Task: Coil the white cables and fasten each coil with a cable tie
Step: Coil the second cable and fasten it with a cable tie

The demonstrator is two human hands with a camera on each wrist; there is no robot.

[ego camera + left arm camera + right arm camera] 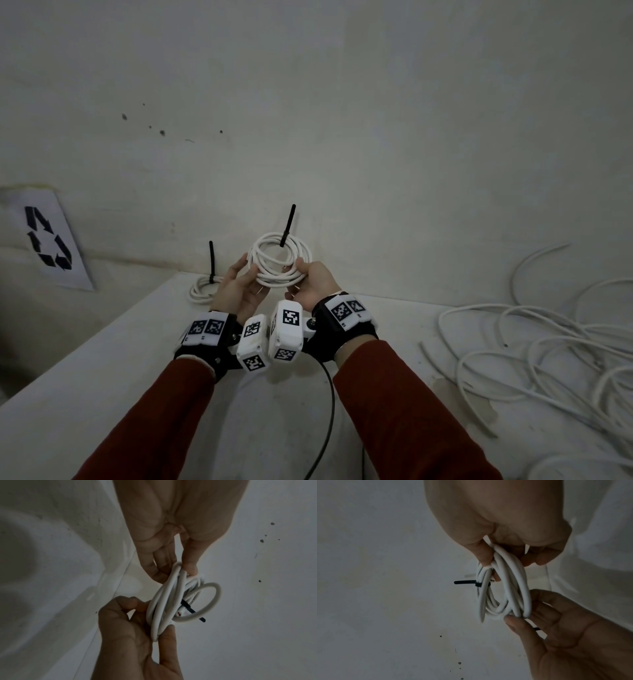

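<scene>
Two hands are holding a tied coil (279, 262) above the table (102, 370): left hand (239, 287) and right hand (313, 282) fingers pinching opposite sides (cable tie (287, 226) protruding). Likely next: setting it down, then gathering the loose cables (548, 349).

A: What does the person wear?

B: Long dark red sleeves (404, 407) on both arms. Each wrist has a black strap (329, 329) around it.

A: What are the white things?

B: White boxes (286, 329) fixed to the straps, one by each wrist. They carry black-and-white square patterns (291, 317), like little mazes. More of those squares sit on white blocks (205, 328) on top of the wrists.

A: Any wires?

B: A thin black cable (328, 411) hangs down between the arms. A round screw (312, 321) shows on the right strap.
</scene>
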